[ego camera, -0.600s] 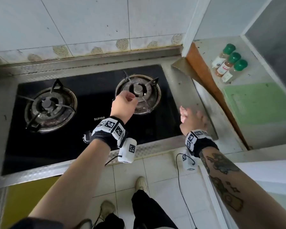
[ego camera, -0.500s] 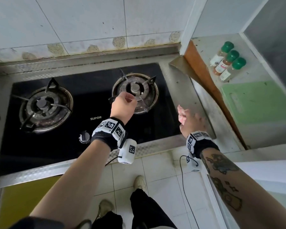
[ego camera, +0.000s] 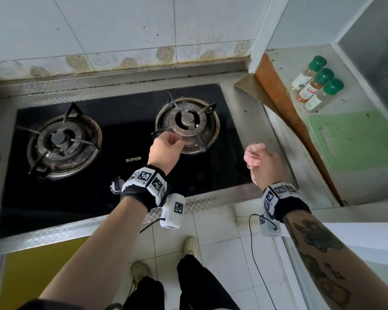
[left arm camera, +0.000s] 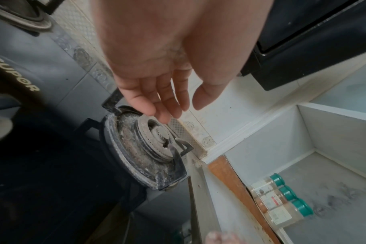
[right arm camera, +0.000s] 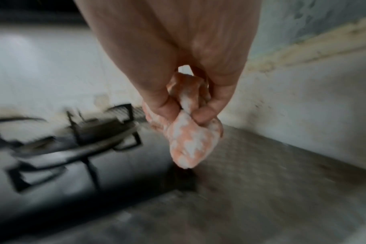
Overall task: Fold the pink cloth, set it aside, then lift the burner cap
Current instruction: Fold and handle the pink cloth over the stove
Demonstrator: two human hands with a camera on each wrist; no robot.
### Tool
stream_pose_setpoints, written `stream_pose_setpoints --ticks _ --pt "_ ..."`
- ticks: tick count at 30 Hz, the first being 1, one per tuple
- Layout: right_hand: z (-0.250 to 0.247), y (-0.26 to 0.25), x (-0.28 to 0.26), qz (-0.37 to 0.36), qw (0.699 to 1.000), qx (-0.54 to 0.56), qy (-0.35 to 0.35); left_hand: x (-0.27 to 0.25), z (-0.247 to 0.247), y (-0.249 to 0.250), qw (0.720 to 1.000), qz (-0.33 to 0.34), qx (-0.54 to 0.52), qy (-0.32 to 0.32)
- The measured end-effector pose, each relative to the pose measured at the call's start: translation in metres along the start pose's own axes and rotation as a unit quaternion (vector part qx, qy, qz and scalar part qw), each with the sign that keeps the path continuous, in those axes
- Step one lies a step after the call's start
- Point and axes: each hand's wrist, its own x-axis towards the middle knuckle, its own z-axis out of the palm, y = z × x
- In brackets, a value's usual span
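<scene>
The pink-and-white cloth (ego camera: 252, 156) (right arm camera: 188, 142) is bunched into a wad in my right hand (ego camera: 261, 165) (right arm camera: 190, 112), whose fingers and thumb pinch it above the steel strip right of the hob. My left hand (ego camera: 166, 146) (left arm camera: 169, 105) hovers over the front edge of the right burner with loosely curved fingers and holds nothing. The round grey burner cap (ego camera: 188, 119) (left arm camera: 159, 132) sits in the middle of that burner, just beyond my left fingertips and untouched.
The black glass hob (ego camera: 112, 189) carries a second burner (ego camera: 62, 143) at the left and a knob (ego camera: 117, 186) near the front. Three green-capped spice bottles (ego camera: 315, 82) and a green cutting board (ego camera: 358, 139) lie on the lower counter at the right.
My left hand has eased back slightly from the burner centre toward its front edge. The right hand with the cloth stays about where it was.
</scene>
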Motion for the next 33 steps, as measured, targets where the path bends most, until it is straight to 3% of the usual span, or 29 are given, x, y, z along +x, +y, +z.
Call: stream_pose_setpoints --ticks 1,4,5,10,16,27,30,33 --pt "0.005 -0.004 -0.002 0.003 1.000 -0.003 0.020 -0.001 -0.006 -0.004 1.000 -0.004 -0.003 0.004" --pt "0.021 -0.030 -0.033 -0.176 0.975 -0.137 0.012 -0.004 -0.025 -0.014 1.000 -0.007 0.000 0.013" --pt "0.031 -0.030 -0.037 -0.197 0.970 -0.143 -0.014 -0.004 -0.031 -0.019 1.000 -0.010 0.003 0.018" --pt "0.091 -0.032 -0.056 -0.128 0.974 -0.167 -0.078 -0.008 -0.068 -0.047 0.998 -0.036 0.021 0.044" --pt "0.142 -0.041 -0.075 -0.157 0.946 -0.269 -0.090 -0.011 -0.113 -0.084 0.994 -0.064 0.039 0.079" --pt "0.184 -0.074 -0.063 -0.213 0.945 -0.219 -0.115 -0.021 -0.135 -0.131 0.991 -0.086 0.062 0.076" --pt "0.192 -0.087 -0.059 -0.222 0.933 -0.257 -0.116 -0.019 -0.135 -0.136 0.991 -0.092 0.066 0.065" --pt "0.205 -0.093 -0.052 -0.222 0.926 -0.255 -0.168 -0.016 -0.134 -0.139 0.992 -0.095 0.067 0.058"
